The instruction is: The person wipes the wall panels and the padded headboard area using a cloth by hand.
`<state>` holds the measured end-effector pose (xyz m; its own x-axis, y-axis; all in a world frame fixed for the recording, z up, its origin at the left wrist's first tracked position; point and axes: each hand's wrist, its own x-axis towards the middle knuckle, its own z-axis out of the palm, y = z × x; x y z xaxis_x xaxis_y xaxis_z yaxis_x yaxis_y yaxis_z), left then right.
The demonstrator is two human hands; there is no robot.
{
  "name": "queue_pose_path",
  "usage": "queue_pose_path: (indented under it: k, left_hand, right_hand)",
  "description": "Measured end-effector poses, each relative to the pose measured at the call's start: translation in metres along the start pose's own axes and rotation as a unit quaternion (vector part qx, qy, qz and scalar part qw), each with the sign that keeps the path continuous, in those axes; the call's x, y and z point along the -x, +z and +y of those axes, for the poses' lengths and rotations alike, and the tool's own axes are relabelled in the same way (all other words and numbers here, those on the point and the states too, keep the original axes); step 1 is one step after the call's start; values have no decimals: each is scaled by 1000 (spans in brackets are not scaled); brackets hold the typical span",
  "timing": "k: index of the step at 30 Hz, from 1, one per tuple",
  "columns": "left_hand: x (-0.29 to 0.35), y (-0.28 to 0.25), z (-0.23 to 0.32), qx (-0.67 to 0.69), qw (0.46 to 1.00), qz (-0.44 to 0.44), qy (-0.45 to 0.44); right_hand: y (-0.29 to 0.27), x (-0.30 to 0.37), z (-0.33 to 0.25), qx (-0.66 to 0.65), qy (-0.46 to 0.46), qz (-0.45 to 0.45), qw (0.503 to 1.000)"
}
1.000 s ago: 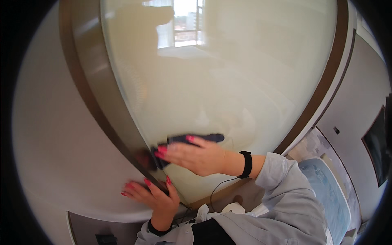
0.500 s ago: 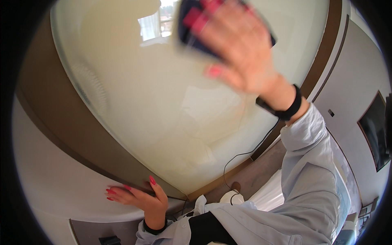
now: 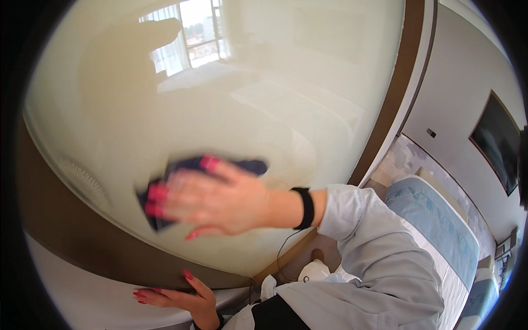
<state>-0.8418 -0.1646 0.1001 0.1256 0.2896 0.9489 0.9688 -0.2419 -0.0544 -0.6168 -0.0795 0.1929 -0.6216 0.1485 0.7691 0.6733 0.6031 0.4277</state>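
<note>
A large glossy cream glass panel (image 3: 264, 121) in a brown frame fills the middle of the view. My right hand (image 3: 214, 201), blurred by motion, presses a dark navy cloth (image 3: 253, 166) against the lower part of this panel. The cloth sticks out past the fingers on both sides. At the lower left, my left hand (image 3: 190, 301) holds nothing, its fingers spread and its thumb raised by the lower edge of the brown frame (image 3: 99, 242).
On the right stands a bed with a blue and white cover (image 3: 434, 212). A dark screen (image 3: 495, 143) hangs on the grey wall behind it. A thin black cable (image 3: 281, 253) runs down near the panel's lower corner, beside a white rounded object (image 3: 314, 270) on the floor.
My right hand has swept the cloth from the panel's upper part down and to the left. The view has shifted, showing more of the bed. My left hand stays by the frame.
</note>
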Motion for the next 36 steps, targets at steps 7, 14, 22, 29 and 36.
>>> queue_pose_path:
  k: [7,14,22,29,36]
  left_hand:
    - [-3,-5,2,3,1000,2,-7]
    - [-2,-2,1,43,999,21,-18]
    - [-13,1,6,44,998,23,-24]
    - [-1,-3,0,36,999,27,-10]
    - [-2,-7,0,2,999,35,10]
  right_hand:
    - [5,41,13,71,-74,7,995]
    - [-64,99,160,149,215,201,944]
    - [-101,183,262,51,462,338,818]
    - [-50,102,178,81,489,365,788]
    - [-2,-30,-48,-49,404,51,912]
